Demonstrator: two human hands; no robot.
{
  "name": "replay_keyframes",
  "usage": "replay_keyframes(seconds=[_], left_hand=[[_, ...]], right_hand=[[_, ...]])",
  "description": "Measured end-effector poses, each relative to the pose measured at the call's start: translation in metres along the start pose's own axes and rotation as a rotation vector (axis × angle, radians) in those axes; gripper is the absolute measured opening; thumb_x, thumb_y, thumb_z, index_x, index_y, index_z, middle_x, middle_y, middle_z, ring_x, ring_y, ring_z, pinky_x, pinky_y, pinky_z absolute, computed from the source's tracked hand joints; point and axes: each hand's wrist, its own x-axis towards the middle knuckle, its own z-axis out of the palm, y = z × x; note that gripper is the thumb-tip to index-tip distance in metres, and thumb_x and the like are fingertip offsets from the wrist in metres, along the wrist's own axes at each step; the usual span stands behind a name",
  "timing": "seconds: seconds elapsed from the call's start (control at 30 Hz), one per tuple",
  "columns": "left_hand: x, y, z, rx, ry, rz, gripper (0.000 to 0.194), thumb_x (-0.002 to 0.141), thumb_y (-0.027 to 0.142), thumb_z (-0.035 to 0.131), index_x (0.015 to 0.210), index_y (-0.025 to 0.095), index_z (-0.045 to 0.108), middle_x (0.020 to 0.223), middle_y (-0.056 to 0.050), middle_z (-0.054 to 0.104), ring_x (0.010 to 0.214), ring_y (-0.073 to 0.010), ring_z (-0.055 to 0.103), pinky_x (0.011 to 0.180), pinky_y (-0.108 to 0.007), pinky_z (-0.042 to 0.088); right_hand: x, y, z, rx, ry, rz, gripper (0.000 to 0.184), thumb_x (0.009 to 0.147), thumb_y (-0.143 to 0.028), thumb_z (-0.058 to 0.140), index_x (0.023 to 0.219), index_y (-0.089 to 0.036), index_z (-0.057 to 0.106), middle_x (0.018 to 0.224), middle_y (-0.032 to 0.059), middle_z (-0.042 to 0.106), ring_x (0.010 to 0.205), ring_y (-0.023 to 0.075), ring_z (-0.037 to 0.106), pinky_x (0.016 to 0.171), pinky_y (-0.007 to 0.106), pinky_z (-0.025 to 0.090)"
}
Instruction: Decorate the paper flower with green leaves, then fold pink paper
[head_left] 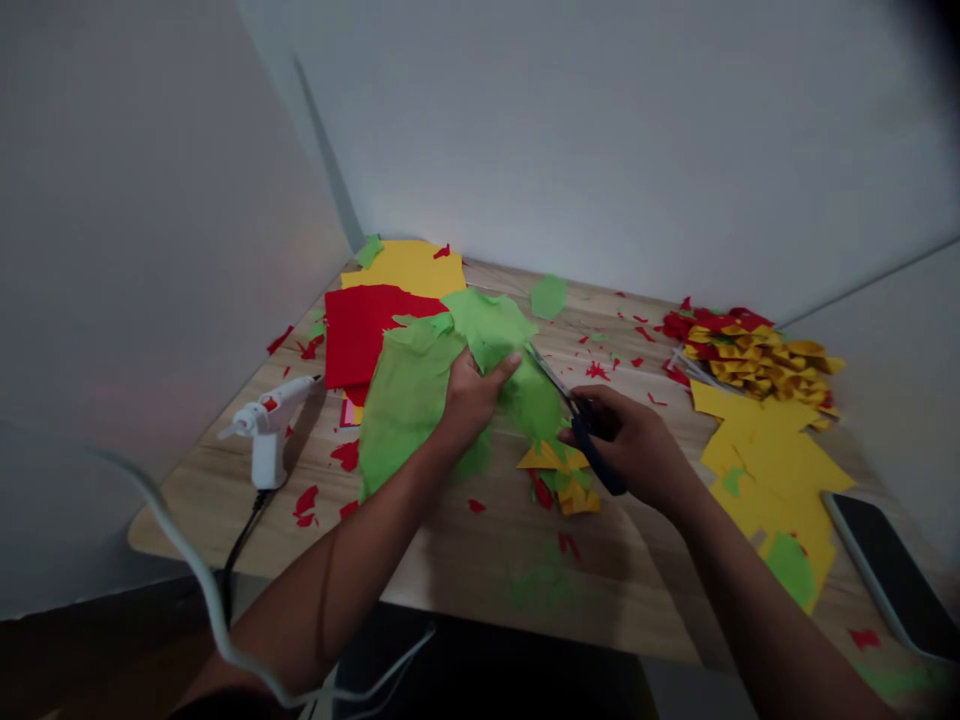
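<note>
A thin green sheet (491,318), crumpled and with ragged edges, is pinched in my left hand (478,392) above the middle of the table. My right hand (630,440) grips dark-handled scissors (592,440), whose blades point up and left to the sheet's right edge. Whether the blades have the sheet between them is hard to make out. More green material (412,400) spreads under and left of my left hand. Below the scissors lies a small bundle of yellow, red and green pieces (566,480).
A white glue gun (268,425) stands at the left, its cord running off the front edge. Red sheets (360,325) and yellow sheets (412,265) lie behind. To the right are a pile of folded yellow and red pieces (757,355), cut yellow sheets (772,460) and a phone (892,570).
</note>
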Motion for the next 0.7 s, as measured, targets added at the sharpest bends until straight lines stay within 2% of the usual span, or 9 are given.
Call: replay_keyframes(seconds=[0.13,0.3,0.43,0.5,0.6,0.7], left_hand=[[0.001,0.001,-0.001,0.017,0.012,0.014,0.037,0.071,0.038,0.080,0.097,0.014,0.069,0.103,-0.009,0.076,0.093,-0.0209,0.070,0.086,-0.032,0.054],[0.002,0.001,0.000,-0.004,0.015,0.007,0.034,0.072,0.037,0.079,0.097,0.016,0.069,0.101,-0.008,0.076,0.091,-0.0198,0.070,0.086,-0.033,0.054],[-0.001,0.001,0.000,-0.013,-0.009,-0.015,0.035,0.071,0.039,0.081,0.096,0.016,0.070,0.099,-0.007,0.075,0.089,-0.0199,0.070,0.085,-0.034,0.055],[-0.002,0.001,0.000,-0.013,-0.011,-0.018,0.037,0.070,0.040,0.081,0.097,0.016,0.070,0.099,-0.007,0.075,0.088,-0.0201,0.070,0.085,-0.034,0.055],[-0.002,0.002,0.000,0.009,0.009,-0.008,0.037,0.071,0.040,0.081,0.097,0.016,0.070,0.099,-0.007,0.075,0.091,-0.0206,0.070,0.086,-0.035,0.054],[-0.001,0.003,0.000,0.009,0.019,0.004,0.034,0.072,0.040,0.080,0.095,0.017,0.070,0.099,-0.007,0.075,0.091,-0.0200,0.070,0.086,-0.034,0.054]], right_hand=[[0.003,0.013,0.004,0.011,0.098,0.013,0.041,0.077,-0.050,0.074,0.103,-0.020,0.066,0.067,-0.0032,0.054,0.060,0.0148,0.049,0.058,0.028,0.040],[-0.002,0.013,-0.008,-0.015,0.041,-0.080,0.041,0.082,-0.043,0.068,0.114,-0.021,0.055,0.089,0.0022,0.060,0.075,0.0178,0.057,0.070,0.031,0.049],[-0.001,0.007,-0.006,-0.152,0.068,-0.179,0.044,0.078,-0.042,0.074,0.114,-0.022,0.059,0.102,0.0077,0.065,0.086,0.0223,0.062,0.076,0.035,0.050],[0.001,0.008,0.000,-0.177,0.117,-0.193,0.041,0.078,-0.043,0.075,0.111,-0.022,0.064,0.098,0.0073,0.068,0.084,0.0229,0.064,0.075,0.035,0.050],[0.004,0.013,0.004,-0.143,0.215,-0.144,0.036,0.080,-0.047,0.072,0.104,-0.022,0.066,0.081,0.0037,0.067,0.072,0.0206,0.062,0.068,0.033,0.048],[0.001,0.013,0.000,-0.087,0.161,-0.076,0.036,0.082,-0.048,0.070,0.105,-0.022,0.061,0.073,-0.0003,0.061,0.064,0.0176,0.057,0.061,0.031,0.045]])
